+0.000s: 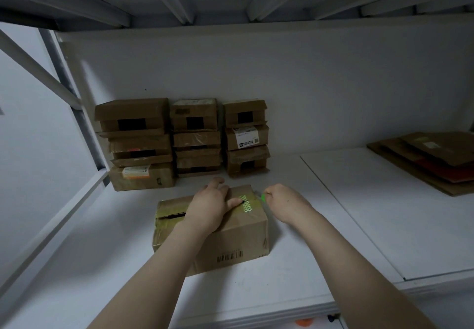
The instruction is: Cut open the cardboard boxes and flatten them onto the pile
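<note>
Working cardboard box (218,234) sits on the white desk (346,213), front and centre, top flaps taped. Left hand (213,205) lies flat on the lid, fingers extended, thumb along the centre seam, pressing it down. Right hand (284,200) is clenched round a small green tool (263,196) at the box's far right edge. Only the tip shows; presumably the cutter. Three stacks of boxes (196,136) wait against the back wall, and the pile of flattened cardboard (431,159) lies well apart at far right. Risks: the left thumb lies on the tape line, so a stroke drawn leftward along the seam could run into it. The desk looks smooth, so the box may skid if the holding hand eases. The glossy tape, already gaping in a slit (171,214) at the left end, may snag and jerk the blade. Markings: barcode (230,255) on the near face, digits unreadable. Green patterned tape patch (245,203) on the lid. White shipping label (246,136) with a dark square code on a right-stack box, text too small. Orange-and-white label (136,171) on the bottom-left box, illegible. No brand readable.
</note>
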